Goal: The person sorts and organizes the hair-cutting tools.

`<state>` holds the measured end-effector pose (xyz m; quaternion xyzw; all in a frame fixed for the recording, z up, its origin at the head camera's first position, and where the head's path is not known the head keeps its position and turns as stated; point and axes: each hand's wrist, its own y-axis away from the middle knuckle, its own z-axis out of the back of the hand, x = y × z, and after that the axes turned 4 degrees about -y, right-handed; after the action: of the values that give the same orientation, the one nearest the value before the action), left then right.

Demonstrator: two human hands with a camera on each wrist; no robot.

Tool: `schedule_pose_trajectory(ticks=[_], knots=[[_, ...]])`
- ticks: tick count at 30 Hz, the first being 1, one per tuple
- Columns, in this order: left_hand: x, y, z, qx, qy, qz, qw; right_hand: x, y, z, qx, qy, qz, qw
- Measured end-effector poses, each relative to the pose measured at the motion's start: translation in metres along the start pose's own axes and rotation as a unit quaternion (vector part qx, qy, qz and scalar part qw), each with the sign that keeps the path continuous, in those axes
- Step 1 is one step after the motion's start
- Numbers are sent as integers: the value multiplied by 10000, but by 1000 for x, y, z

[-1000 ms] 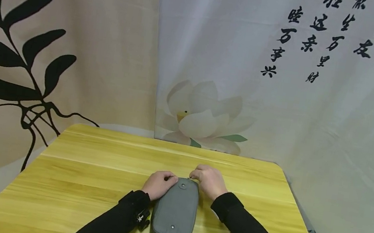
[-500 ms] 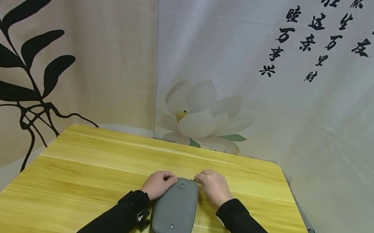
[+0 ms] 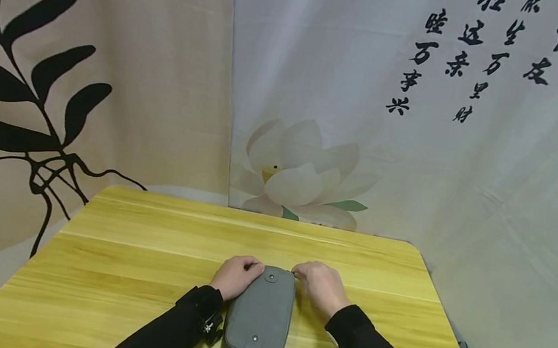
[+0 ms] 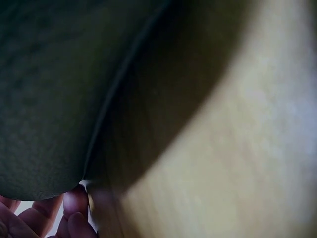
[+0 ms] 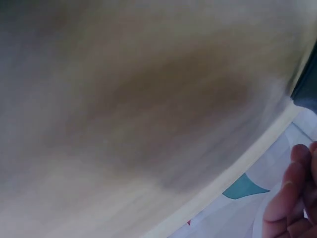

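A grey zippered pouch (image 3: 259, 315) with two metal snap studs on its top face lies on the table, its long side pointing away from me. My left hand (image 3: 235, 277) grips its far left corner, thumb near the top edge. In the left wrist view, the pouch's dark side (image 4: 44, 99) fills the upper left, with left fingers (image 4: 77, 201) curled at its end. At the far right corner, my right hand (image 3: 320, 285) pinches the small zipper pull, which its fingertips mostly hide. Right fingers (image 5: 292, 193) appear bent together in the right wrist view, near the pouch's corner (image 5: 308, 84).
The pouch rests on a yellow wood-grain table (image 3: 148, 251). Behind the table hangs a pale cloth backdrop (image 3: 326, 73) printed with a lotus, dark leaves and black characters. A black device is strapped at the left wrist (image 3: 213, 326).
My right hand has moved right and slightly toward me, from the middle of the pouch's far end to its right corner. The left hand and pouch have stayed nearly still.
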<state>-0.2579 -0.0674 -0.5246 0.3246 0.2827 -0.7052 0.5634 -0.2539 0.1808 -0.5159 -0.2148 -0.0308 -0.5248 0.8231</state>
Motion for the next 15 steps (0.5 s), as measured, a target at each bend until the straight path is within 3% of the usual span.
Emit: schedule_pose_trajectory(ticks=[5,12,15], knots=[[3,2,-2,31,8,-22,10000,1,6,-3,-39,-308,-66,9995],[4,3,-2,-5,36,-54,10000,1,7,-4,59,-1166,-536,9917],[2,2,-1,-40,51,-57,10000,2,5,-3,123,-1225,-613,9905]])
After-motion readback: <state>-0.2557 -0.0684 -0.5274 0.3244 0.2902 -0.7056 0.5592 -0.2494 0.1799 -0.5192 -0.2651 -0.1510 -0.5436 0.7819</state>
